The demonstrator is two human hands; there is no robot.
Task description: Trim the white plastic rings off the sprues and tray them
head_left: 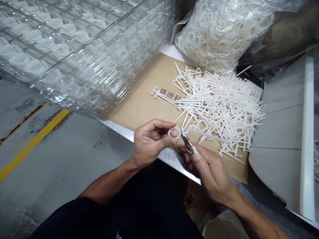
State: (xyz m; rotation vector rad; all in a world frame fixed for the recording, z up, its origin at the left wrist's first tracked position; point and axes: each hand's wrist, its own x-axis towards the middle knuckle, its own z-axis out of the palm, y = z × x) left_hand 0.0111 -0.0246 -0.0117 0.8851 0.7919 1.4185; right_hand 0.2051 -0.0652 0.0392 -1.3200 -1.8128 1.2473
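My left hand [149, 141] pinches a small white plastic ring [174, 132] between thumb and fingers, just above the table's metal edge. My right hand [209, 169] grips small cutting pliers [187, 143], whose tip touches the ring's right side. Behind both hands a pile of white plastic sprue sticks [221, 106] lies on a brown cardboard sheet [139, 103].
A clear bag full of white plastic rings [219, 33] sits behind the pile. Stacks of clear plastic trays [74, 49] stand at the left. A grey and white board [286, 132] leans at the right. The concrete floor with a yellow line [35, 141] lies below left.
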